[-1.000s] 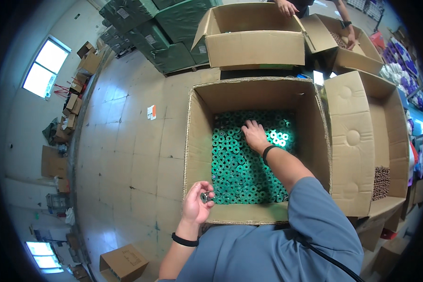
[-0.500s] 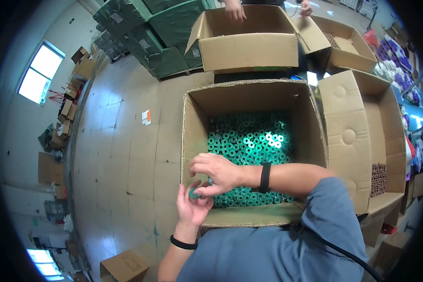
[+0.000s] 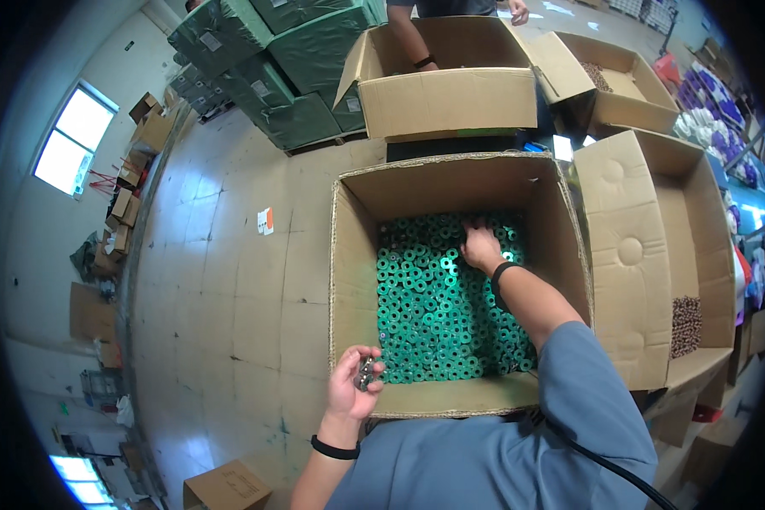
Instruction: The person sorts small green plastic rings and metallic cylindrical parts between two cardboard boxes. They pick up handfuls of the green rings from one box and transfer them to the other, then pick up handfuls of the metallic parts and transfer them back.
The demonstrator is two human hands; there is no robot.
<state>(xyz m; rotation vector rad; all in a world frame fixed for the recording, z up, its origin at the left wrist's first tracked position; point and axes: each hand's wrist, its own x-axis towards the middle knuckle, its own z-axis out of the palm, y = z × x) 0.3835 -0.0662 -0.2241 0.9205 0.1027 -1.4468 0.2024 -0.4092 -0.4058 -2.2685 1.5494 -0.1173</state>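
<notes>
A large cardboard box (image 3: 461, 170) stands right in front of me, its floor covered with green ring-shaped pieces (image 3: 429, 314) with dark centres, packed side by side. Over the box's near left corner, my left hand (image 3: 353, 387) is closed around several small shiny metal parts (image 3: 365, 372), too small to name. My right hand (image 3: 482, 248) reaches down into the far right part of the box. Its fingers are bent onto the green pieces, and what lies between the fingertips is hidden.
Beyond my box, a co-worker's arm (image 3: 410, 42) dips into another open carton (image 3: 450, 102). To the right, a carton (image 3: 625, 255) holds brown pieces (image 3: 686, 325). Green-wrapped stacks (image 3: 306, 68) stand at the back left. A small carton (image 3: 227, 482) sits on the floor.
My right hand has left my left hand and moved far into the box. The left hand has dropped slightly; metal parts now show in it. The co-worker's arm reaches deeper into the far carton.
</notes>
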